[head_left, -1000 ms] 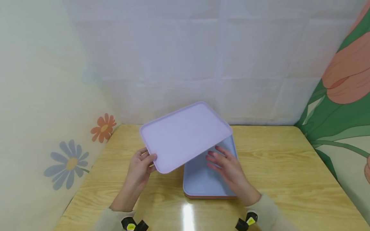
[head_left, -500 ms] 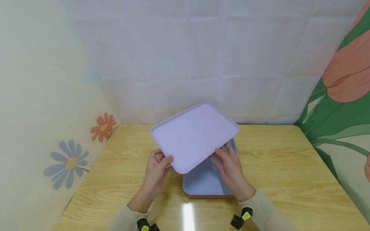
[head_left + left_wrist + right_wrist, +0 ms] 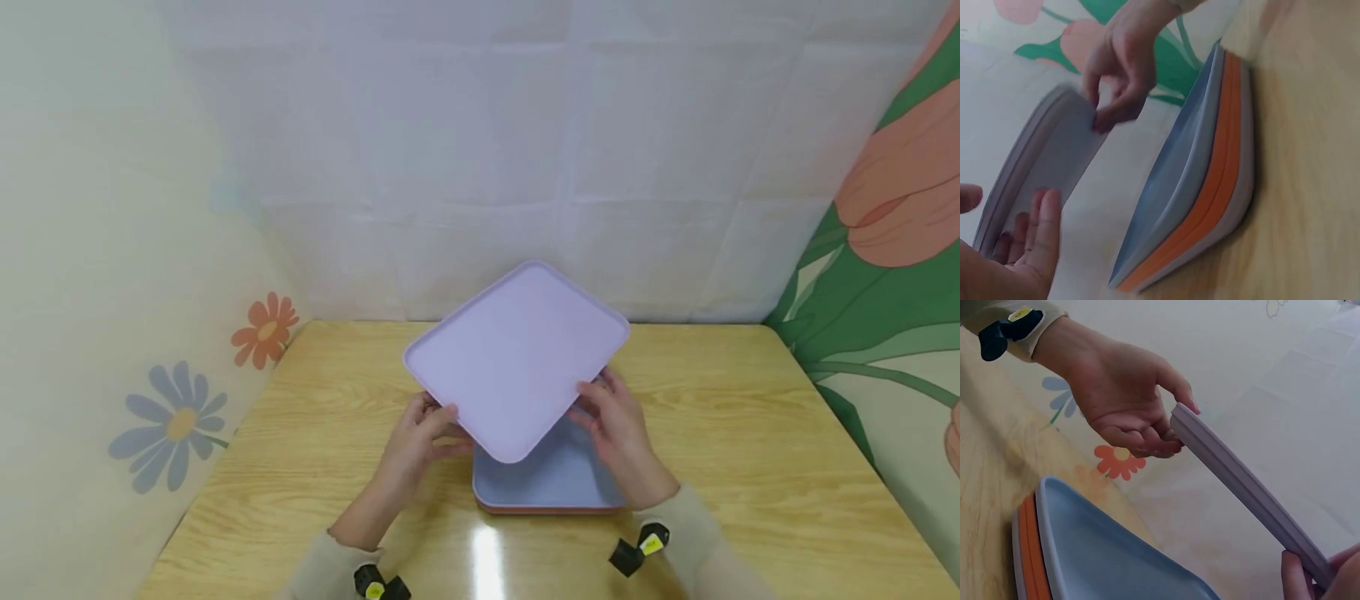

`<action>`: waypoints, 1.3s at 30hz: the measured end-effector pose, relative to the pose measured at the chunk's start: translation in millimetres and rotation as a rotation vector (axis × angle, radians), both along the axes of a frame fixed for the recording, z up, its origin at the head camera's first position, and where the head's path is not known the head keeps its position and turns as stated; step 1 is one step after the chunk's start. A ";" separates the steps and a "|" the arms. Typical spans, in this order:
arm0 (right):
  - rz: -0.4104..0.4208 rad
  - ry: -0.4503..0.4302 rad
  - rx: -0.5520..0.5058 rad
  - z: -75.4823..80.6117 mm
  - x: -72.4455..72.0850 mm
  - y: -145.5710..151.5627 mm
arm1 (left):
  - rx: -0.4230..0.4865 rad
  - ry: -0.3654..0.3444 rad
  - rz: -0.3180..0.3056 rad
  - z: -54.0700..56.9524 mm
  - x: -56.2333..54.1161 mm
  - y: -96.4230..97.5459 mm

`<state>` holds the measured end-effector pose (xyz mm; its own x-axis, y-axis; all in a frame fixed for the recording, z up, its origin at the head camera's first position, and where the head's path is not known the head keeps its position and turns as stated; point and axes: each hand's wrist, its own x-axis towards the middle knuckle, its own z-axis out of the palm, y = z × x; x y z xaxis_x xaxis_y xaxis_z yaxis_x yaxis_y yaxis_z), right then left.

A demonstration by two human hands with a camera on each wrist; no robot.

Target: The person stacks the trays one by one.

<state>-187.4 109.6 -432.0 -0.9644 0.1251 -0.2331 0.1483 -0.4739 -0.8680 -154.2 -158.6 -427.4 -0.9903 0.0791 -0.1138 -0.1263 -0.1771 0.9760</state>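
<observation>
Both hands hold a lavender rectangular tray tilted in the air, one corner pointing toward the person. My left hand pinches its left edge, thumb over the rim and fingers underneath. On the near right edge, my right hand grips the rim between thumb and fingers. In the right wrist view, the side of the raised tray shows layered lines like more than one rim. Below it lies a stack on the table, with a blue tray on top, orange rims under that and a pale greyish tray at the bottom.
The stack stands on a wood-grain table. A white cloth hangs behind the table's back edge. Flower-painted walls stand on both sides. Each sleeve carries a black wrist device.
The lavender tray and left hand have moved right, and the tray has turned and tilted over the stack. The right hand, free of it one second ago, has taken hold of its near right edge.
</observation>
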 end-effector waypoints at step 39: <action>0.463 0.071 0.345 -3.1 -28.3 85.9 | -0.298 -0.007 -0.349 -2.5 -70.4 -13.0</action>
<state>-215.7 195.5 -435.2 -0.9486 -0.2558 -0.1866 0.2087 -0.0620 -0.9760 -224.6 -171.6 -429.9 -0.9094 0.3706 -0.1888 -0.1355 0.1653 0.9769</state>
